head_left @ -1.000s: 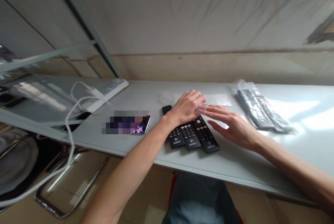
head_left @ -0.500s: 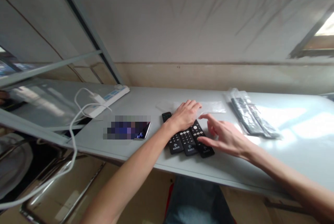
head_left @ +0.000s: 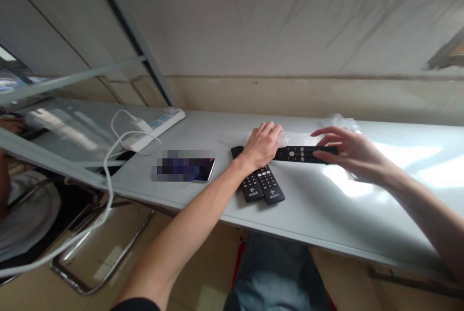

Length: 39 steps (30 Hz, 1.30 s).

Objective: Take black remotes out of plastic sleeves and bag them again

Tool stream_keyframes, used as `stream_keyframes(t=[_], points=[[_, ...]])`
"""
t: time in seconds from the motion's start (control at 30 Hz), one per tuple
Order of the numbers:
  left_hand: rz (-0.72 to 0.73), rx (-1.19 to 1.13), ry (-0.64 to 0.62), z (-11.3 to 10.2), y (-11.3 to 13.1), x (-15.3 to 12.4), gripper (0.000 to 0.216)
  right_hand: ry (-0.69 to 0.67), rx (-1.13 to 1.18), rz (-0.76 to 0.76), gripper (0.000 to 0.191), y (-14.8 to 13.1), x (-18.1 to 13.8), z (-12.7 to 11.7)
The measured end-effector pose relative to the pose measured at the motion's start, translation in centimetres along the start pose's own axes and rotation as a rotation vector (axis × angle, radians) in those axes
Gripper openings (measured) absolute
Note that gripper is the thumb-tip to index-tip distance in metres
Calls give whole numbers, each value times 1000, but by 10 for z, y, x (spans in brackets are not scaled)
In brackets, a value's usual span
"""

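My right hand (head_left: 346, 151) holds a black remote control (head_left: 300, 153) lifted sideways above the white table (head_left: 326, 204), fingers pinched round its right end. My left hand (head_left: 261, 146) rests over the far ends of two more black remotes (head_left: 264, 186) lying side by side on the table, its fingertips on a clear plastic bag (head_left: 286, 138) near the held remote's left end. Whether the left hand grips the bag is unclear.
A phone (head_left: 201, 170) lies left of the remotes. A white power strip (head_left: 159, 125) with a white cable (head_left: 108, 176) sits at the back left. Crumpled clear bags (head_left: 339, 120) show behind my right hand. A metal chair frame (head_left: 83, 272) stands below left.
My right hand has picked up the rightmost of the three remotes and lifted it, turned sideways, to the right. My left hand stayed on the other remotes and the bag.
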<state>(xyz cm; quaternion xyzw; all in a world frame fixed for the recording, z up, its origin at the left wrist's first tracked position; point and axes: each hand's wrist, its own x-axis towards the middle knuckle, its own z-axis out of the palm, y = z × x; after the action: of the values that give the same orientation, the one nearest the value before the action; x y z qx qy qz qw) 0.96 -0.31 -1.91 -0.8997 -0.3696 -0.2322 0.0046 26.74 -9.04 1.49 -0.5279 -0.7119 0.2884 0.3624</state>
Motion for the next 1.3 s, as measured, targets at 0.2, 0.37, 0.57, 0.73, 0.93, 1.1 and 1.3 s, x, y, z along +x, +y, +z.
stream_keyframes(t=[0.2, 0.37, 0.57, 0.73, 0.93, 1.1, 1.3], points=[[-39, -22, 45, -1, -1, 0, 24, 592, 310, 141, 25, 7, 10, -2], [-18, -38, 66, -2, -2, 0, 22, 665, 505, 289, 20, 9, 9, 9], [-43, -100, 111, -5, -3, 1, 21, 732, 539, 292, 18, 15, 9, 11], [-40, -123, 116, -5, -4, 2, 25, 767, 565, 294, 11, 13, 11, 7], [31, -103, 87, -5, -2, 1, 28, 777, 555, 307, 13, 14, 10, 8], [42, -87, 55, -7, -1, -1, 27, 727, 498, 267, 11, 10, 9, 14], [88, -51, 40, -9, 0, -2, 25, 480, 464, 135, 26, -5, 1, 25]])
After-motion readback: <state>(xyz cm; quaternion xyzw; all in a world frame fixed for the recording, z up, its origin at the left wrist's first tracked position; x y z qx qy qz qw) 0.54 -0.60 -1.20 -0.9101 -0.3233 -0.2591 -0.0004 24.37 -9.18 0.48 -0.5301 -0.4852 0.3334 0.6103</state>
